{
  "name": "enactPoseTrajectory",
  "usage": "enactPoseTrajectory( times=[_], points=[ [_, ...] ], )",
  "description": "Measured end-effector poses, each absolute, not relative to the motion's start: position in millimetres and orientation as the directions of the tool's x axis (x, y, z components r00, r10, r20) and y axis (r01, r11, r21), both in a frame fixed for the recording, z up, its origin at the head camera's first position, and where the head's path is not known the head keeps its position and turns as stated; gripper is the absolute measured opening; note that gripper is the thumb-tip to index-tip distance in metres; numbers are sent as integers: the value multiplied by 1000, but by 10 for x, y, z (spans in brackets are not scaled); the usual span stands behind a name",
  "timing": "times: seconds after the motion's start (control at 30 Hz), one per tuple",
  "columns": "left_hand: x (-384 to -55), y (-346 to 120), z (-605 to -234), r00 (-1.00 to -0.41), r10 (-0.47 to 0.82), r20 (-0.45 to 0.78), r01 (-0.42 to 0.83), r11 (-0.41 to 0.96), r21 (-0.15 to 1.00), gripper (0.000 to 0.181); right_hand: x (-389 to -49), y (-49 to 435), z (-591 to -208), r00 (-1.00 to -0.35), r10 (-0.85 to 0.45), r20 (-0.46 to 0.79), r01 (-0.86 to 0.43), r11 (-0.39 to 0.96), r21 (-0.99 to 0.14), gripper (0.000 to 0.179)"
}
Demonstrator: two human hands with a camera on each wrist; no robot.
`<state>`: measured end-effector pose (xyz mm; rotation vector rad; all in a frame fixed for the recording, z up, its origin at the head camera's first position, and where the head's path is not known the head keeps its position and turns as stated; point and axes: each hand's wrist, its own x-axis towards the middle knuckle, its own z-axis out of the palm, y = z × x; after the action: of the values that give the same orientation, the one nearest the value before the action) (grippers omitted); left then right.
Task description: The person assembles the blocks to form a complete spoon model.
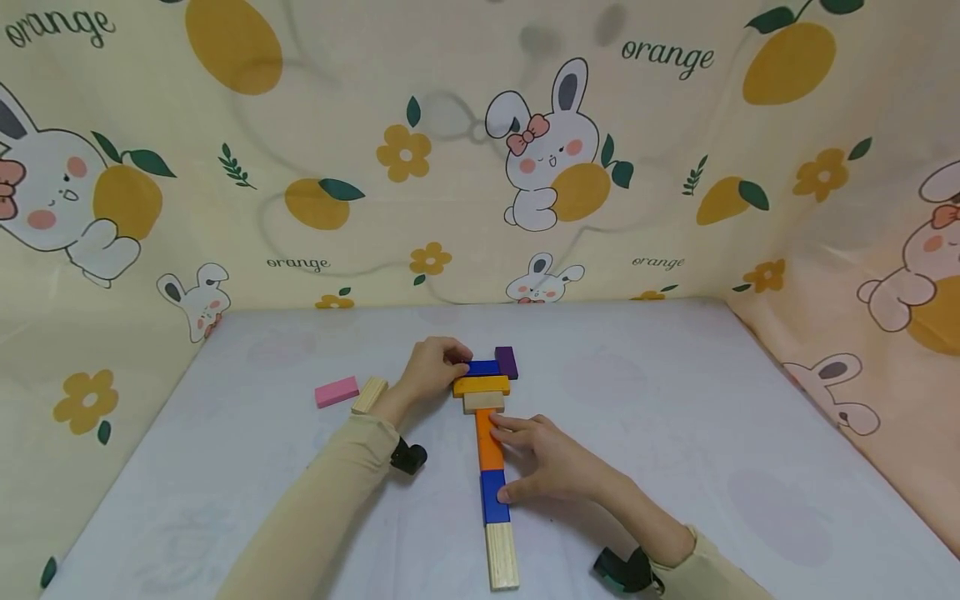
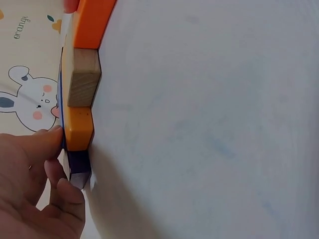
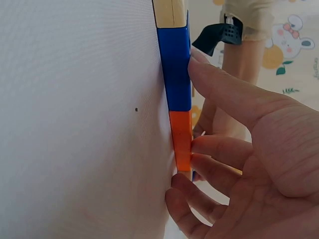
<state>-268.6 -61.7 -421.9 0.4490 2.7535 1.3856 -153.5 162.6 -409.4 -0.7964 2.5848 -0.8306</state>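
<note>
Wooden blocks form a line on the white table. From the near end come a pale block (image 1: 502,557), a blue block (image 1: 495,505), an orange block (image 1: 490,450), a short crosswise pale block (image 1: 483,402) and a crosswise yellow block (image 1: 481,385). Behind these lies another blue block (image 1: 483,367), with a purple block (image 1: 507,362) at its right end. My left hand (image 1: 431,368) pinches the left end of that far blue block; its fingers partly hide it. The thumb of my right hand (image 1: 551,461) touches the near blue block, and its loosely bent fingers touch the orange one.
A pink block (image 1: 337,392) and a loose pale block (image 1: 370,395) lie left of the line, the pale one close to my left wrist. Patterned cloth (image 1: 450,167) rises behind the table and along its sides. Each wrist wears a black camera mount (image 1: 408,457).
</note>
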Motion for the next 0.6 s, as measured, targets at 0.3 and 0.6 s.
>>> enactPoseTrajectory(
  times=[0.3,0.6],
  points=[
    [-2677,-649,-4164,-961,260,96,230,553,801,18,-1531,1619,-4089,-802,-584,-123,-401,680,-614,81],
    [-2427,-1267,-3757,-941,284,185,309,497,811,21,-1524,1612,-4087,-799,-587,-128,-397,675,-622,81]
  ],
)
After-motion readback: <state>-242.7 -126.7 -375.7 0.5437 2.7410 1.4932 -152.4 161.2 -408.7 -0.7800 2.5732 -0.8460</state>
